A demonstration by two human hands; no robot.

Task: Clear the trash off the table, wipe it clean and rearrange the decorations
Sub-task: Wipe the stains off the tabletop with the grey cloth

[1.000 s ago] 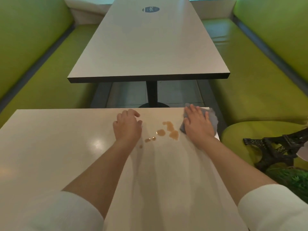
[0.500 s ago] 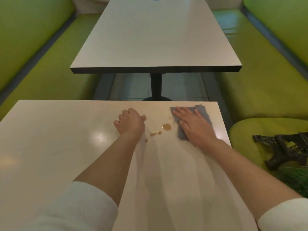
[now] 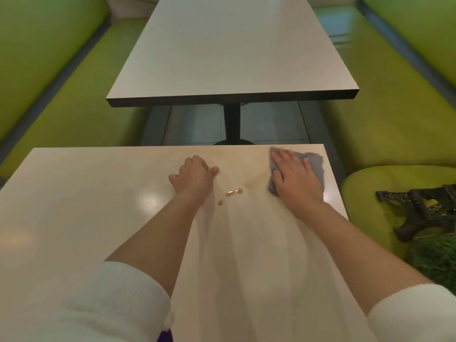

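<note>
Right hand [image 3: 297, 183], fingers spread flat, is pressing the grey cloth [image 3: 313, 164] near the desk [image 3: 74, 218] far right corner; left hand [image 3: 195, 177], fingers loosely curled and holding nothing, is bracing beside brown drops [image 3: 233, 192], which a hurried pass is likely smearing or missing.

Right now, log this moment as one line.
wiping | right hand flat on grey cloth | left hand resting on table | brown drops remain

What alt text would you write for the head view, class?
A person's right hand presses a grey cloth flat on a pale table beside small brown drops. The left hand rests nearby. A model tower lies on the green seat.
</note>
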